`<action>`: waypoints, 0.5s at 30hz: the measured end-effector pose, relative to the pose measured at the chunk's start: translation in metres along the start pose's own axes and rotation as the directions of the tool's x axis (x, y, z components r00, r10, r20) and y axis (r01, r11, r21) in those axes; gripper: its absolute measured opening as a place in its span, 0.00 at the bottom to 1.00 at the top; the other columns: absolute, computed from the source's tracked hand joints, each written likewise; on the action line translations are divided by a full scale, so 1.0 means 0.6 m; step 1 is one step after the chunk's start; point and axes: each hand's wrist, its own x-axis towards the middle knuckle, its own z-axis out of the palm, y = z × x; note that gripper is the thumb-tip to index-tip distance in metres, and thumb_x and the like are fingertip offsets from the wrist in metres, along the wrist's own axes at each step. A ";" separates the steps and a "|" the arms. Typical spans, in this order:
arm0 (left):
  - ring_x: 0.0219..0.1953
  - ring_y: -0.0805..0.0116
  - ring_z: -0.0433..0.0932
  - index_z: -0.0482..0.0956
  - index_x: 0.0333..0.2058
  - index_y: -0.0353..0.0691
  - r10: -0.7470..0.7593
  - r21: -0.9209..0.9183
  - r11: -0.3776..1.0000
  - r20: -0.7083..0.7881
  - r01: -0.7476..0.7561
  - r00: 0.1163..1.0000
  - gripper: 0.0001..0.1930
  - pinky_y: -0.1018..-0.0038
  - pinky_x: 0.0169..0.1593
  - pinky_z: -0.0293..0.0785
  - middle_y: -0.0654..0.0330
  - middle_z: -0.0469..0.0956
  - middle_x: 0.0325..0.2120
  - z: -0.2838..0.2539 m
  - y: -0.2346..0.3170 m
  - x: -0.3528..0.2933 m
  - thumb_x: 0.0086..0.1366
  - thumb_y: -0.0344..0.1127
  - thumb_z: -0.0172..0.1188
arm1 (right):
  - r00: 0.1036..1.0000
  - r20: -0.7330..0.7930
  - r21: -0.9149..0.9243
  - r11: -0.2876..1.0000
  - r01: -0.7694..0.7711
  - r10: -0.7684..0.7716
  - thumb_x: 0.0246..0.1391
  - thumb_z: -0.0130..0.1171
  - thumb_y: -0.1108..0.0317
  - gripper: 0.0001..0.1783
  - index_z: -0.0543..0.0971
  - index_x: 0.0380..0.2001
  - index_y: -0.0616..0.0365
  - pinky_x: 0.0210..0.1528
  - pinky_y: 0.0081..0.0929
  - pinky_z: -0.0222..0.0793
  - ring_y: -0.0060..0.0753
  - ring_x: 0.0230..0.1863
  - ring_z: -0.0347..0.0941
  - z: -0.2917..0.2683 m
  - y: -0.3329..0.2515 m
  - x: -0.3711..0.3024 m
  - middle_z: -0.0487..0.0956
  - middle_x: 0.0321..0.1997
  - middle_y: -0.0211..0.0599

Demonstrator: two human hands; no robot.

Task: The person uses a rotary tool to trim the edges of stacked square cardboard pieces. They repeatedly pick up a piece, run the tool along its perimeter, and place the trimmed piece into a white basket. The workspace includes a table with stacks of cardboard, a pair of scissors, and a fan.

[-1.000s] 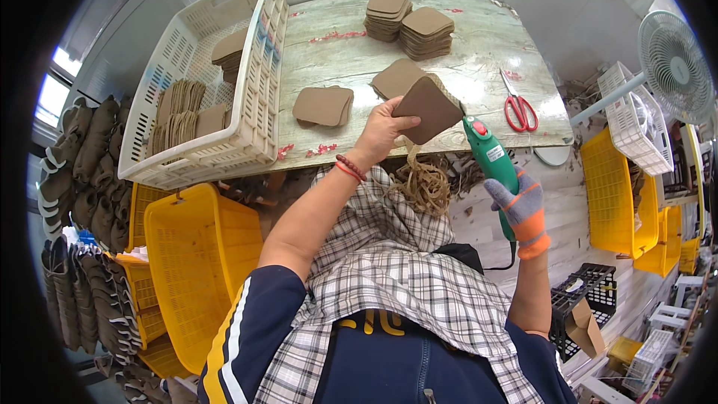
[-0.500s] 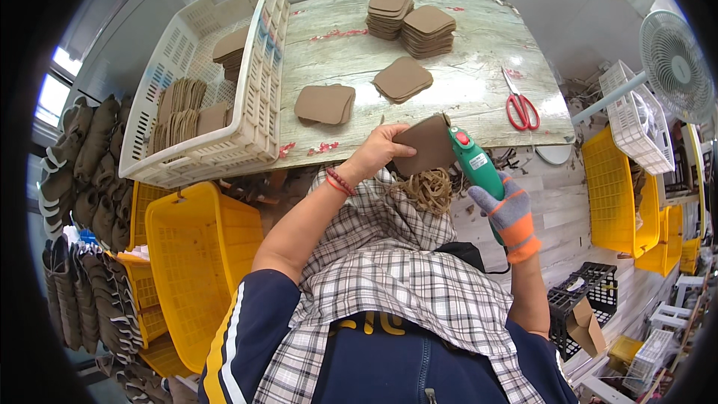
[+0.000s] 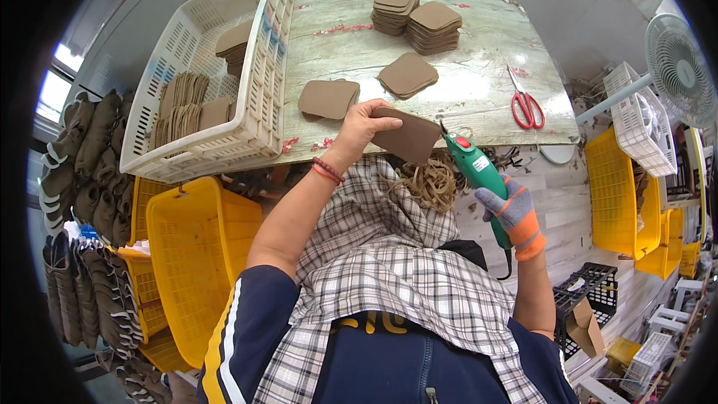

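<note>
My bare left hand grips a brown rounded-corner fabric piece by its left end, thumb on top, above my lap. In my right hand, gloved in grey and orange, is a green corded electric cutter with a red button. Its metal tip lies close beside the piece's right corner; I cannot tell whether they touch. Below the piece, a tangle of thin brown trimmings rests on the checked apron. On the table are a small pile of like pieces and another pile.
Two taller stacks stand at the table's back. Red-handled scissors lie on its right side. A white crate with brown pieces stands left, above a yellow basket. A fan and yellow crates are at right.
The cutter has drawn slightly away from the piece, toward the lower right. My left hand has moved a little up and left, tilting the piece so it lies flatter.
</note>
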 end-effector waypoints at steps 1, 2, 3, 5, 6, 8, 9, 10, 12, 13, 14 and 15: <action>0.29 0.80 0.74 0.77 0.30 0.39 -0.021 -0.028 0.999 0.004 0.021 1.000 0.07 0.81 0.36 0.70 0.68 0.78 0.26 -0.002 0.004 0.000 0.52 0.27 0.66 | 1.000 0.016 0.004 1.000 -0.006 0.006 0.46 0.69 0.60 0.21 0.75 0.37 0.64 0.20 0.18 0.65 0.17 0.17 0.68 -0.001 -0.001 0.000 0.75 0.22 0.30; 0.29 0.79 0.75 0.79 0.30 0.39 -0.027 -0.035 0.999 0.039 0.029 0.999 0.07 0.81 0.36 0.70 0.67 0.79 0.27 -0.007 0.006 0.000 0.52 0.26 0.66 | 0.999 0.035 0.018 1.000 -0.006 0.005 0.46 0.69 0.60 0.21 0.75 0.37 0.64 0.20 0.18 0.65 0.17 0.17 0.68 -0.001 -0.001 0.000 0.75 0.22 0.30; 0.29 0.79 0.75 0.79 0.30 0.39 -0.038 -0.022 0.999 0.052 0.039 0.998 0.07 0.82 0.37 0.70 0.67 0.78 0.27 -0.011 0.007 0.002 0.52 0.26 0.66 | 0.999 0.054 0.032 0.999 -0.006 0.004 0.46 0.69 0.59 0.22 0.75 0.37 0.64 0.20 0.18 0.65 0.17 0.17 0.68 -0.001 -0.002 0.000 0.75 0.22 0.29; 0.29 0.80 0.74 0.79 0.30 0.39 -0.059 0.004 0.998 0.077 0.059 0.995 0.07 0.82 0.37 0.69 0.67 0.78 0.26 -0.018 0.009 0.006 0.51 0.26 0.66 | 0.997 0.081 0.026 1.000 -0.006 0.004 0.46 0.69 0.59 0.22 0.74 0.37 0.64 0.20 0.18 0.65 0.17 0.18 0.68 -0.002 -0.003 0.000 0.74 0.22 0.29; 0.30 0.80 0.74 0.79 0.30 0.39 -0.064 0.004 0.998 0.091 0.064 0.994 0.06 0.82 0.38 0.68 0.68 0.78 0.26 -0.019 0.012 0.005 0.51 0.26 0.66 | 0.996 0.090 0.007 1.000 -0.006 0.005 0.46 0.69 0.59 0.22 0.74 0.37 0.64 0.21 0.18 0.65 0.17 0.18 0.68 -0.002 -0.004 0.000 0.74 0.22 0.29; 0.31 0.80 0.74 0.79 0.30 0.39 -0.079 0.034 0.997 0.104 0.076 0.991 0.07 0.82 0.38 0.68 0.68 0.78 0.27 -0.021 0.016 0.004 0.52 0.26 0.65 | 0.995 0.101 -0.013 1.000 -0.003 0.004 0.46 0.69 0.58 0.22 0.74 0.37 0.64 0.21 0.18 0.65 0.16 0.18 0.68 -0.003 -0.001 -0.001 0.74 0.22 0.29; 0.31 0.80 0.73 0.79 0.31 0.39 -0.085 0.049 0.996 0.111 0.080 0.990 0.07 0.82 0.38 0.68 0.68 0.78 0.27 -0.022 0.017 0.005 0.52 0.26 0.65 | 0.995 0.103 -0.013 1.000 0.000 0.002 0.46 0.69 0.58 0.22 0.74 0.37 0.64 0.21 0.18 0.65 0.16 0.18 0.68 -0.003 0.002 0.000 0.74 0.22 0.29; 0.31 0.80 0.74 0.79 0.31 0.39 -0.087 0.058 0.995 0.117 0.081 0.989 0.07 0.82 0.38 0.68 0.68 0.78 0.27 -0.022 0.018 0.005 0.52 0.26 0.65 | 0.994 0.105 -0.014 1.000 0.002 -0.001 0.46 0.69 0.58 0.22 0.74 0.37 0.64 0.21 0.17 0.65 0.16 0.18 0.68 -0.003 0.005 0.000 0.74 0.23 0.29; 0.31 0.81 0.74 0.79 0.32 0.39 -0.091 0.075 0.994 0.129 0.082 0.987 0.07 0.82 0.38 0.69 0.68 0.78 0.27 -0.022 0.017 0.005 0.53 0.26 0.64 | 0.993 0.115 -0.022 1.000 -0.001 0.003 0.45 0.69 0.58 0.23 0.75 0.37 0.63 0.21 0.17 0.65 0.16 0.19 0.69 -0.003 0.004 0.000 0.74 0.23 0.28; 0.31 0.81 0.74 0.79 0.32 0.39 -0.094 0.090 0.993 0.142 0.082 0.985 0.07 0.82 0.38 0.69 0.68 0.78 0.27 -0.021 0.017 0.005 0.53 0.26 0.64 | 0.993 0.120 -0.027 1.000 -0.002 0.005 0.45 0.69 0.57 0.23 0.75 0.37 0.63 0.21 0.17 0.65 0.16 0.19 0.69 -0.002 0.004 0.000 0.74 0.23 0.28; 0.31 0.81 0.74 0.78 0.32 0.39 -0.095 0.104 0.991 0.154 0.080 0.983 0.07 0.82 0.38 0.69 0.68 0.78 0.28 -0.020 0.018 0.005 0.53 0.26 0.64 | 0.993 0.117 -0.037 0.999 0.001 0.004 0.45 0.69 0.57 0.23 0.75 0.37 0.63 0.21 0.17 0.65 0.16 0.19 0.68 -0.002 0.005 0.001 0.74 0.23 0.28; 0.30 0.81 0.74 0.78 0.33 0.38 -0.097 0.118 0.990 0.166 0.078 0.981 0.07 0.82 0.38 0.69 0.68 0.78 0.28 -0.019 0.019 0.006 0.53 0.26 0.64 | 0.993 0.115 -0.046 0.999 0.003 0.002 0.45 0.69 0.57 0.23 0.75 0.37 0.63 0.21 0.16 0.66 0.16 0.19 0.68 -0.001 0.005 0.002 0.74 0.23 0.27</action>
